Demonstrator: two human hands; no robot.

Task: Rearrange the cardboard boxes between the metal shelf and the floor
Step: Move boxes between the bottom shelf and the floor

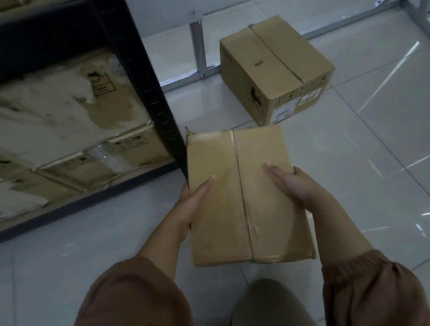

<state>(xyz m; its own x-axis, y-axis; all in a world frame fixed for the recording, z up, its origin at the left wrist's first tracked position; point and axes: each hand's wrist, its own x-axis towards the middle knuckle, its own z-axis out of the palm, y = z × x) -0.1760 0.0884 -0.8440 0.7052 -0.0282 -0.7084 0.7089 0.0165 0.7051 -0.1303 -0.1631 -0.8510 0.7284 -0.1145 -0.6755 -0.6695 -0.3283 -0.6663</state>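
My left hand and right hand grip a flat box by its long sides, thumbs on top, fingers hidden below. The box is plain brown cardboard with a taped seam down its middle and a crumpled far left corner. It is just right of the black shelf post, over the tiled floor. Beyond it, a taller box rests on the floor. Worn boxes fill the shelf.
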